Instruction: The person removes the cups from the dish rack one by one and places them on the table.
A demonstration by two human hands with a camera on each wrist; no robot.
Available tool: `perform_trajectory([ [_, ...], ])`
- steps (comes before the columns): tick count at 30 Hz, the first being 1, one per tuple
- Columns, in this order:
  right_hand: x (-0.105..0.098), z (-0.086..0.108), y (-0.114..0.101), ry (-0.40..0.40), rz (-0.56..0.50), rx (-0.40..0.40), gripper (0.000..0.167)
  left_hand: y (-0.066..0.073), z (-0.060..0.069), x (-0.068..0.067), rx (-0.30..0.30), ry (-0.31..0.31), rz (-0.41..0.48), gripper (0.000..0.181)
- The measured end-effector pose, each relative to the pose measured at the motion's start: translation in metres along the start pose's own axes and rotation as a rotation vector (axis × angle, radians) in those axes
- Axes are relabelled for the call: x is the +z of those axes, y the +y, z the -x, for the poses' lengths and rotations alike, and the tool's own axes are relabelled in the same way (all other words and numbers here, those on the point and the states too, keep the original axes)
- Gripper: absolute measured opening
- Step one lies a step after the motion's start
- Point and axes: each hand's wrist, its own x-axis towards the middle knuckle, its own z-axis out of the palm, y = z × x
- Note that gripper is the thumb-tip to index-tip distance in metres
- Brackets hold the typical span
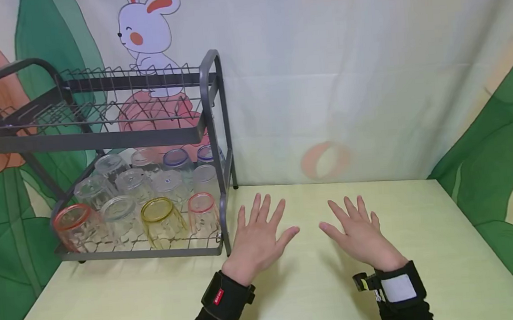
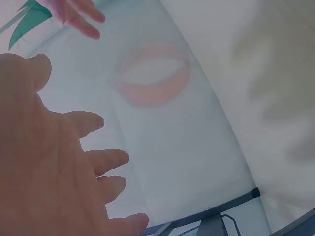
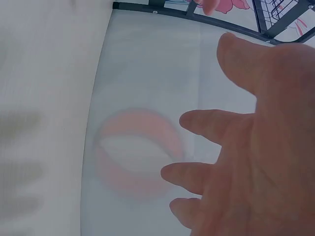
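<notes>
Pale table point(image 1: 312, 291) under dark two-tier rack point(image 1: 96, 141).

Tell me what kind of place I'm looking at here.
Probably a staged tabletop setup rather than a real kitchen: a cloth backdrop printed with a cartoon rabbit hangs behind a pale table, where a two-tier dish rack holds drinking glasses.

We can read no text; the red label point(image 1: 218, 296) on the left wristband point(image 1: 234, 293) bears pale characters too small to make out.
</notes>
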Motion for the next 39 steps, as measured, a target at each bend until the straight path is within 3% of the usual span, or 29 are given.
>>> perform_trajectory([
  [9,-0.003,0.001,0.000,-0.022,-0.020,0.004,0.076,0.005,0.005,-0.013,0.009,0.021,0.021,0.074],
  [18,-0.002,-0.001,0.001,-0.039,-0.041,0.006,0.079,0.005,0.016,-0.040,0.019,0.095,0.007,0.073],
  [29,-0.003,-0.001,0.001,-0.053,-0.052,0.007,0.079,-0.023,0.024,-0.063,-0.045,0.164,0.094,0.071],
  [33,-0.004,-0.001,0.001,-0.054,-0.057,0.009,0.079,-0.035,0.024,-0.066,-0.088,0.180,0.071,0.072],
  [39,-0.002,-0.001,0.003,-0.044,-0.050,0.004,0.079,-0.042,0.025,-0.068,-0.071,0.237,0.034,0.071],
])
